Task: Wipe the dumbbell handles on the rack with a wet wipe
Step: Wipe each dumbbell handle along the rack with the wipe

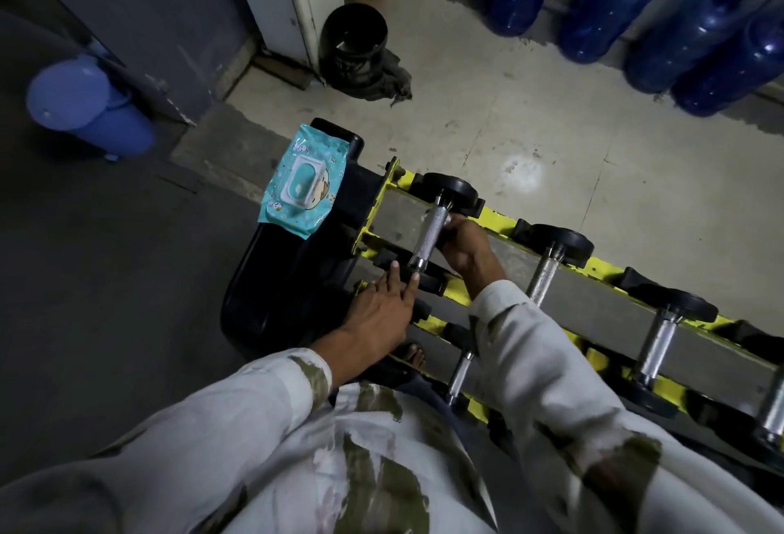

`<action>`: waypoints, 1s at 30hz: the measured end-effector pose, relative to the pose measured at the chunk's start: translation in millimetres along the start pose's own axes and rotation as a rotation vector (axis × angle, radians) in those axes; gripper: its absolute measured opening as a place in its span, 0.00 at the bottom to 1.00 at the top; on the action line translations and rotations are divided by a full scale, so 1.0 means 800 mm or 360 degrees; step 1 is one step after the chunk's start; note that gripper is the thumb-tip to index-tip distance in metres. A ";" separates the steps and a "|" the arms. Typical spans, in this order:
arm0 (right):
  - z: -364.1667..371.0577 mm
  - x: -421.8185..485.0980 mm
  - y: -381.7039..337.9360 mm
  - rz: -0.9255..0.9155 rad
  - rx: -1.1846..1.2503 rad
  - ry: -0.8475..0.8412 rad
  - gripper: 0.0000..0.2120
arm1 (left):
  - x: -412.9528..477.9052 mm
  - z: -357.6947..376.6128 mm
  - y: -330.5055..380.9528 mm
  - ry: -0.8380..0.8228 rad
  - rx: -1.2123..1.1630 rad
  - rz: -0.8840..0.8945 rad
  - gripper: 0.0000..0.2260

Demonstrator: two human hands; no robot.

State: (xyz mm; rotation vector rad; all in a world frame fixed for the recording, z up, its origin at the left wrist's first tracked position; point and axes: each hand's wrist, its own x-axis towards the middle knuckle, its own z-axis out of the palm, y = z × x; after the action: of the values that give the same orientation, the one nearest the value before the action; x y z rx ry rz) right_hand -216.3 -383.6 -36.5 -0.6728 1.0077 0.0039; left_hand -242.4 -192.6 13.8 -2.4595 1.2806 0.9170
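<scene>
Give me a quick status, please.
Left hand flat on dumbbell near end. Right hand grips handle. Pack aside, nothing blocking.

The handle (430, 236) is bright metal, knurled and rough in the middle, smooth at the ends. Its plates (456, 189) look matt black. The rack (500, 217) is yellow-painted metal, chipped. The wipes pack (303, 183) is glossy plastic film. The bottles (606, 11) are glossy plastic.

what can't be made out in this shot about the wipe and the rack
Head view: whether a wipe sits under the right hand on the first dumbbell handle; its curled fingers hide that.
Head view: the lower row of the rack, mostly covered by the sleeves.
Head view: the last dumbbell, cut off by the right edge.
Head view: print on the wipes pack, too small and dim.
</scene>
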 end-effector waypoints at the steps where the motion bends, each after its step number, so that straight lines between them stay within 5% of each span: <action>1: 0.004 0.004 -0.002 -0.0002 0.0102 0.0038 0.17 | 0.000 0.000 0.000 -0.0003 -0.0002 0.0001 0.39; 8: 0.021 0.003 0.010 -0.0061 0.0371 0.0263 0.12 | -0.004 -0.005 -0.007 0.0006 0.0009 0.0040 0.39; 12: 0.031 0.005 0.035 -0.0431 0.0375 0.0559 0.09 | -0.003 -0.005 -0.011 0.0019 0.0035 0.0050 0.40; 17: 0.020 -0.012 0.049 -0.1401 -0.0949 0.0873 0.08 | -0.002 -0.009 -0.009 0.0031 0.0078 0.0060 0.38; 22: -0.021 -0.039 0.056 -0.1730 -0.2560 0.0349 0.28 | -0.002 -0.009 -0.012 0.0021 0.0101 0.0091 0.38; 24: -0.036 -0.046 0.045 -0.1944 -0.3058 0.0022 0.29 | -0.002 -0.009 -0.014 0.0017 0.0110 0.0092 0.38; 27: -0.031 -0.037 0.006 -0.2064 -0.3573 -0.0398 0.23 | -0.002 -0.011 -0.013 0.0005 0.0130 0.0100 0.39; 30: -0.012 -0.016 -0.041 -0.2096 -0.3707 -0.0224 0.24 | -0.004 -0.013 -0.015 -0.0004 0.0131 0.0113 0.39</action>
State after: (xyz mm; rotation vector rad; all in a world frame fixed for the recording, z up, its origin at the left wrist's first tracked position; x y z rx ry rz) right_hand -220.9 -411.2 -12.4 -3.2365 -0.2810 0.0783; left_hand -229.9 -188.4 22.6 -2.3636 1.3848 0.8656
